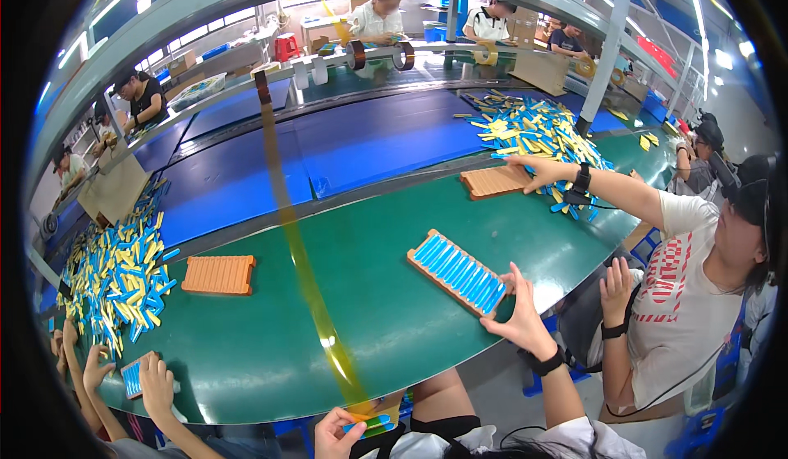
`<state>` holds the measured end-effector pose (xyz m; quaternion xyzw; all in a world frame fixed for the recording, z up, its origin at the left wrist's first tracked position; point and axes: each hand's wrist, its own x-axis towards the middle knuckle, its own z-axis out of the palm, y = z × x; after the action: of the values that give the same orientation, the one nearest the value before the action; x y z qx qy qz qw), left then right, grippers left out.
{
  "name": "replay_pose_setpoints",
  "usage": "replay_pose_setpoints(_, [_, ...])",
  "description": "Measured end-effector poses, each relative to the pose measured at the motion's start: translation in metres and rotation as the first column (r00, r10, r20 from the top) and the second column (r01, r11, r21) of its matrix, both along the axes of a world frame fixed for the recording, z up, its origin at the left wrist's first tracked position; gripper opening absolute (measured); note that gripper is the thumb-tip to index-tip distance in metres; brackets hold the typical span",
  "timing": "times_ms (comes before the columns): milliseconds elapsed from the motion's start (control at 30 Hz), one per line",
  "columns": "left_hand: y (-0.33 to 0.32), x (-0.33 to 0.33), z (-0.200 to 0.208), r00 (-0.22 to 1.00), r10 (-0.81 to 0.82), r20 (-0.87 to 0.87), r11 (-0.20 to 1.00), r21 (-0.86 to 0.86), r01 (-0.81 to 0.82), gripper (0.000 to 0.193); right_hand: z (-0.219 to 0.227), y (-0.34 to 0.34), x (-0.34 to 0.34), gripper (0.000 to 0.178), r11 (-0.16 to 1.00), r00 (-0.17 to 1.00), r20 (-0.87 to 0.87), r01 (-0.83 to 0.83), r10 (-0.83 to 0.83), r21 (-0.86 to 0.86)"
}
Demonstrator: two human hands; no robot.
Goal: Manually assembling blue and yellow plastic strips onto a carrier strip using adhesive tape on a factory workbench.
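Observation:
At the lower edge, my left hand [335, 434] is closed on a few slim blue and green sticks [373, 426], beside the lower end of a long amber tape strip [328, 340]. That strip runs down from the overhead rail across the green table; whether my fingers also pinch it I cannot tell. My right hand [525, 319] grips the near right end of an orange ribbed tray [417, 255], thumb and fingers on its corner. Slim blue sticks [460, 269] lie side by side in the tray's grooves.
Another orange tray [218, 275] lies left on the green table [263, 360]. A co-worker's hand [538, 172] touches a third tray [492, 184] at right. Blue and yellow stick heaps [123, 274] flank the table. Left, other hands [156, 385] hold a small filled tray. Tape rolls [402, 55] hang overhead.

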<state>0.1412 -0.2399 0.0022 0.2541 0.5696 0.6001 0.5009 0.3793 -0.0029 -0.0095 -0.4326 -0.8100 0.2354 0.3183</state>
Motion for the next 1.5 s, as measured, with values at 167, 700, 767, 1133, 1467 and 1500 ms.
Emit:
replay_pose_setpoints(167, [-0.022, -0.018, -0.033, 0.964, 0.103, 0.247, 0.987, 0.094, -0.129, 0.016, -0.004, -0.067, -0.047, 0.1, 0.999, 0.999, 0.046, -0.003, 0.001, 0.033])
replay_pose_setpoints(700, [-0.017, 0.004, -0.011, 0.993, 0.113, -0.026, 0.987, 0.122, -0.109, 0.008, 0.018, -0.151, -0.098, 0.025, 0.599, 0.821, -0.449, -0.566, 0.351, -0.567])
replay_pose_setpoints(767, [-0.011, 0.007, -0.013, 0.992, 0.03, -0.122, 0.984, 0.179, -0.007, 0.009, -0.002, -0.153, -0.094, 0.016, 0.636, 0.766, -0.616, -0.57, 0.183, -0.519])
replay_pose_setpoints(1133, [0.034, 0.026, -0.038, 0.248, 0.131, -0.96, 0.984, 0.095, -0.153, 0.049, 0.001, -0.147, -0.078, 0.017, 0.625, 0.771, -0.607, -0.38, -0.193, -0.682])
replay_pose_setpoints(1467, [0.042, 0.034, -0.037, 0.155, 0.071, -0.985, 0.977, 0.037, -0.211, 0.057, 0.003, -0.144, -0.079, 0.023, 0.65, 0.819, -0.474, -0.173, -0.322, -0.74])
replay_pose_setpoints(1500, [0.042, 0.035, -0.04, 0.137, 0.1, -0.985, 0.976, 0.071, -0.205, 0.057, 0.003, -0.144, -0.079, 0.023, 0.65, 0.82, -0.472, -0.17, -0.323, -0.74])
